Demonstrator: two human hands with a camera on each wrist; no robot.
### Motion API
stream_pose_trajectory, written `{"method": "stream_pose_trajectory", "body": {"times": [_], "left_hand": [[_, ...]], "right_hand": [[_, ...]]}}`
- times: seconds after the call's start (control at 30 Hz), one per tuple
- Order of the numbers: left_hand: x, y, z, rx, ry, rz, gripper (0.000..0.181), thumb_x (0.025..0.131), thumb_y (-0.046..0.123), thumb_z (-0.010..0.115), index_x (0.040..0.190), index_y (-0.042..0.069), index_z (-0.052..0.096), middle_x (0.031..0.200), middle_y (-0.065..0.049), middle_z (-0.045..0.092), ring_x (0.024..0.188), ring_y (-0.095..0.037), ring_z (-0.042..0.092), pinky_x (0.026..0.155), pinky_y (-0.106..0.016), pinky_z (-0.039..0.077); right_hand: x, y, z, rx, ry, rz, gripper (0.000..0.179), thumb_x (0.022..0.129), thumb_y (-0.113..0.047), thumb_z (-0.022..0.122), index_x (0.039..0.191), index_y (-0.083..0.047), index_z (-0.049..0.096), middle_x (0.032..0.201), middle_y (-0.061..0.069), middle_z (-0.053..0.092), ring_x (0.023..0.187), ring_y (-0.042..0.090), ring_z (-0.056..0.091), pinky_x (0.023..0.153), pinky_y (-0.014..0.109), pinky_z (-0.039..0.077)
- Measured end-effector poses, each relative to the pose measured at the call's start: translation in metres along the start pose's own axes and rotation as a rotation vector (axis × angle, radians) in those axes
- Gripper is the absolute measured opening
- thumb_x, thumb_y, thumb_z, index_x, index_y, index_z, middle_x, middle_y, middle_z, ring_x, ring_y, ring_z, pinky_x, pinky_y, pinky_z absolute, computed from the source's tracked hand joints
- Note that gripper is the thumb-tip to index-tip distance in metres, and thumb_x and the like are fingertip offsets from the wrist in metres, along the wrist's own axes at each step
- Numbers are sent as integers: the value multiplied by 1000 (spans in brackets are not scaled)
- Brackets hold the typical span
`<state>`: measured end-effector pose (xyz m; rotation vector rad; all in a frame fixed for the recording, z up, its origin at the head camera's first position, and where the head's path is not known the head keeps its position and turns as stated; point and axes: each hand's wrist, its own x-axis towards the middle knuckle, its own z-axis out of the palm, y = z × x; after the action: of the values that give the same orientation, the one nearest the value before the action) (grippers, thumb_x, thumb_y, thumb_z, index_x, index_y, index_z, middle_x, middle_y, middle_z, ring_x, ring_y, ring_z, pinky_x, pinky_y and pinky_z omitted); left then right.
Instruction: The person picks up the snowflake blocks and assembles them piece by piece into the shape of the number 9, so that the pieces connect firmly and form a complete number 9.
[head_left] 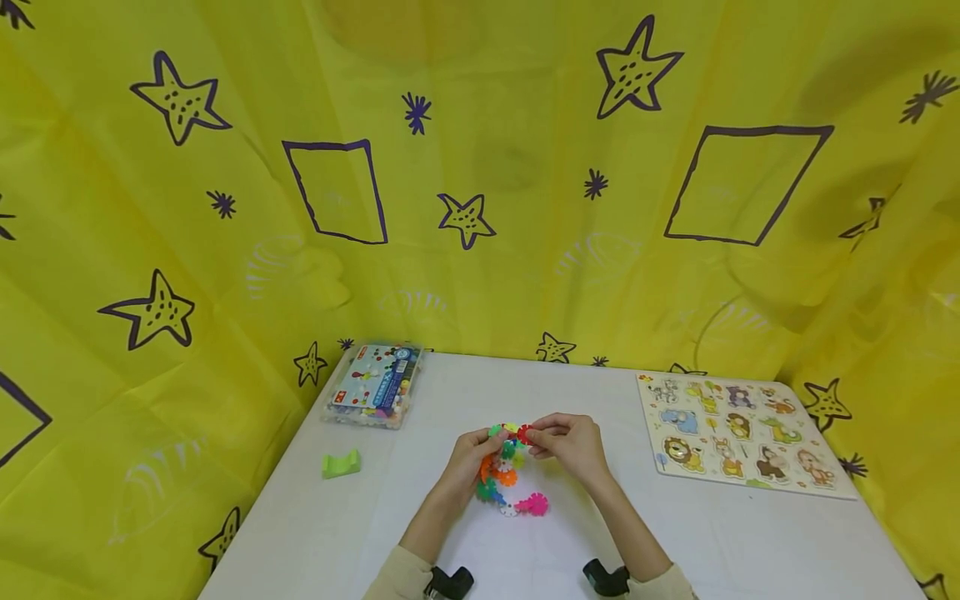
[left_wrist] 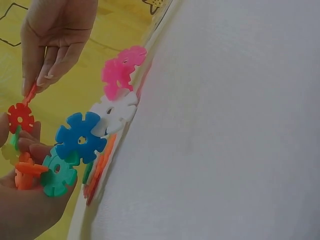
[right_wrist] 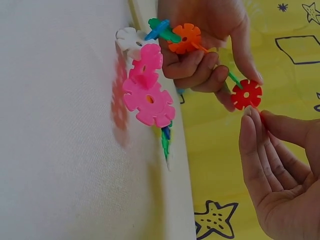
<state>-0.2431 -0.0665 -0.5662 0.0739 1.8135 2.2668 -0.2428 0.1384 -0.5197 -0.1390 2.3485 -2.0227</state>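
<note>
Both forearms slant inward, the hands pinching near each other.

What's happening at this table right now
A person is working on a chain of colourful, notched, flower-shaped plastic discs. The left hand holds it, gripping a red disc near its end; the right hand pinches another red piece against that disc. I can't tell whether those two are locked together. On the white table lie a blue-labelled clear plastic box, a light-green block and a cream animal-picture board.
</note>
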Motion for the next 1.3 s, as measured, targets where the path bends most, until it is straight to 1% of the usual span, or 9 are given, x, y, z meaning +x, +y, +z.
{"method": "stream_pose_trajectory", "body": {"times": [0.1, 0.3, 0.57, 0.77, 0.83, 0.93, 1.03, 1.17, 1.3], "left_hand": [[0, 1, 0, 6, -8, 0, 40, 101, 29, 71, 100, -10, 63, 71, 0, 50, 66, -13, 45, 61, -22, 41], [1, -1, -4, 8, -33, 18, 41, 102, 27, 70, 106, -13, 63, 70, 0, 48, 66, -14, 43, 61, -22, 40], [0, -2, -2, -16, -65, 22, 42, 103, 29, 68, 109, -12, 62, 72, 1, 47, 63, -13, 43, 60, -22, 40], [-1, 1, -7, 84, -101, 53, 49, 104, 36, 65, 108, -13, 56, 75, -1, 51, 65, -14, 46, 62, -23, 43], [-1, 1, -8, 112, -104, 63, 49, 105, 36, 64, 106, -12, 55, 76, -1, 52, 66, -14, 47, 63, -23, 43], [0, 2, -10, 132, -98, 79, 42, 105, 34, 63, 102, -7, 58, 76, 0, 53, 69, -14, 49, 67, -23, 44], [1, 3, -12, 131, -80, 88, 35, 105, 33, 64, 98, -2, 61, 78, -1, 55, 74, -15, 51, 71, -25, 45], [1, 5, -14, 139, -79, 67, 32, 102, 34, 68, 100, 3, 65, 81, 0, 56, 81, -17, 53, 77, -27, 46], [0, 4, -17, 177, -102, 52, 33, 102, 35, 69, 111, 4, 69, 81, -1, 55, 82, -18, 54, 81, -29, 45]], "right_hand": [[1, 1, 1, 0, -10, -4, 15, 91, -7, 81, 97, 7, 76, 84, 17, 76, 74, 40, 76, 70, 49, 62], [2, 3, 4, 17, -27, -11, 13, 90, -2, 80, 96, 9, 76, 82, 18, 76, 70, 34, 76, 68, 47, 63], [4, 1, 6, 36, -17, -2, 9, 90, 2, 79, 96, 9, 77, 84, 19, 76, 70, 33, 76, 68, 47, 62], [5, 1, 3, 62, -89, -42, 17, 93, -3, 77, 103, 11, 76, 93, 22, 77, 77, 35, 77, 69, 39, 63], [6, 1, 3, 55, -100, -49, 18, 96, -4, 74, 107, 11, 75, 93, 23, 76, 78, 35, 77, 70, 39, 63], [7, 2, 0, 26, -82, -48, 20, 100, -6, 69, 110, 11, 75, 92, 22, 76, 78, 35, 77, 70, 40, 63], [9, 3, -3, -31, -24, -45, 18, 99, -4, 69, 109, 9, 75, 89, 20, 76, 77, 34, 77, 70, 42, 63], [11, 7, -7, -163, 55, -59, 12, 91, 2, 76, 102, 7, 77, 86, 15, 76, 76, 31, 77, 69, 39, 63], [16, 15, -6, -339, 60, -62, 12, 88, 0, 81, 99, 2, 79, 83, 6, 76, 72, 22, 74, 64, 30, 60]]}}
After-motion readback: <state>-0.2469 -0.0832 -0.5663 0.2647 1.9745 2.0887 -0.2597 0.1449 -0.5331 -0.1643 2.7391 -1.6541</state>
